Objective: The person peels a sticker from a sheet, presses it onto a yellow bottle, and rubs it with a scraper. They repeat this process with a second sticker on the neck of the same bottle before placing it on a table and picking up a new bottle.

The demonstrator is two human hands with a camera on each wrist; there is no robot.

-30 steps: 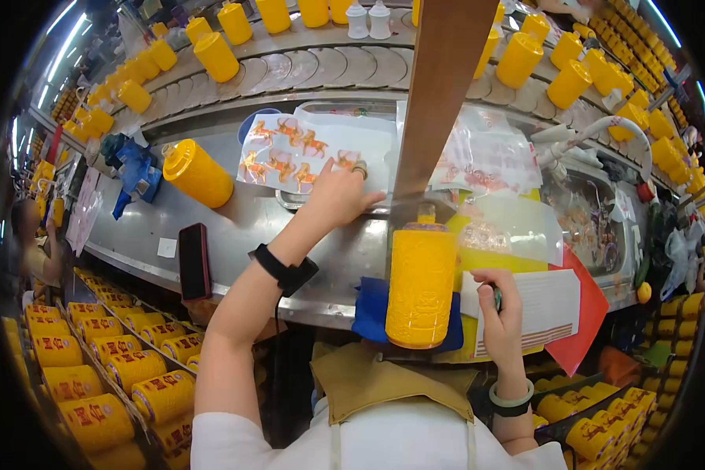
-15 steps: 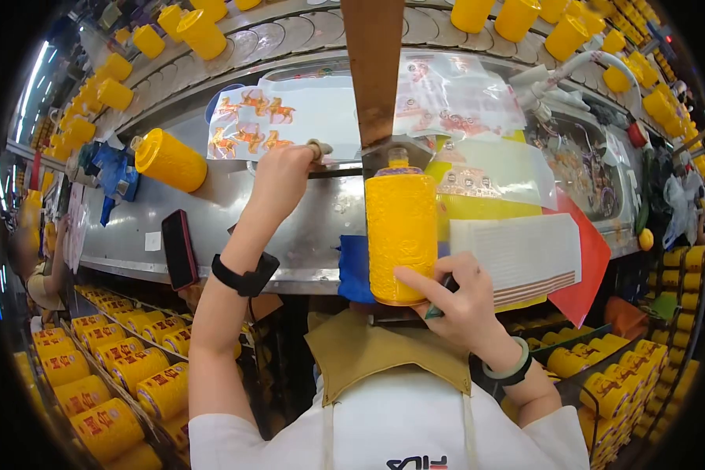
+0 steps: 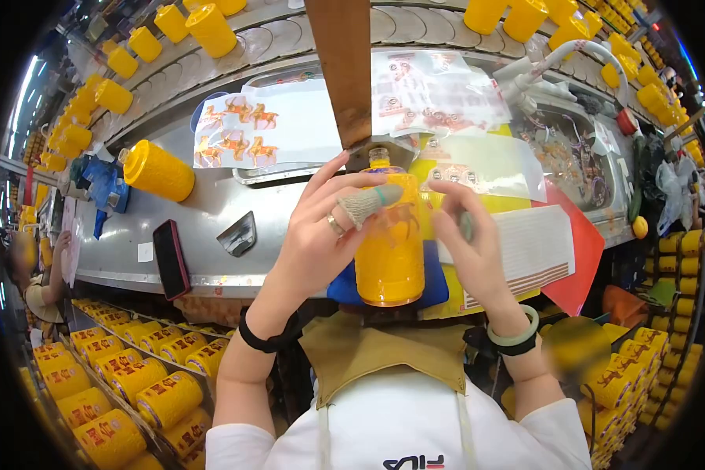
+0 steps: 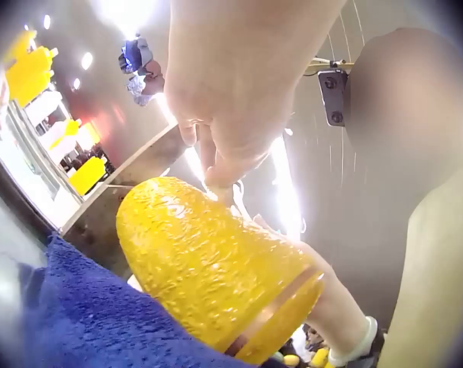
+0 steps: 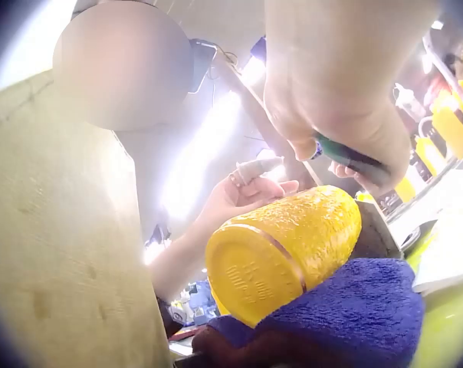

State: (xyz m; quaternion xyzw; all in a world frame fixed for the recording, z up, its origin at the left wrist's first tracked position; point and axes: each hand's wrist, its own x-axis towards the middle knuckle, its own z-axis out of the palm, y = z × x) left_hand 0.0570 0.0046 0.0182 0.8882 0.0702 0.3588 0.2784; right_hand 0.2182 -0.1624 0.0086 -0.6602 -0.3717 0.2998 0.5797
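My left hand reaches over the bottle, fingers extended by its one horse; my right hand, beside it, grips a green tool. The bottle lies on a blue cloth. Six more horses dot the sheet; the sink holds scraps.

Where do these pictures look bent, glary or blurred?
Head view: fisheye distortion seems to bow the conveyor; corners are black. Left wrist view: highlights speckle the yellow bottle; a blurred oval sits upper right. Right wrist view: lights burn out white; a blurred circle sits upper left.
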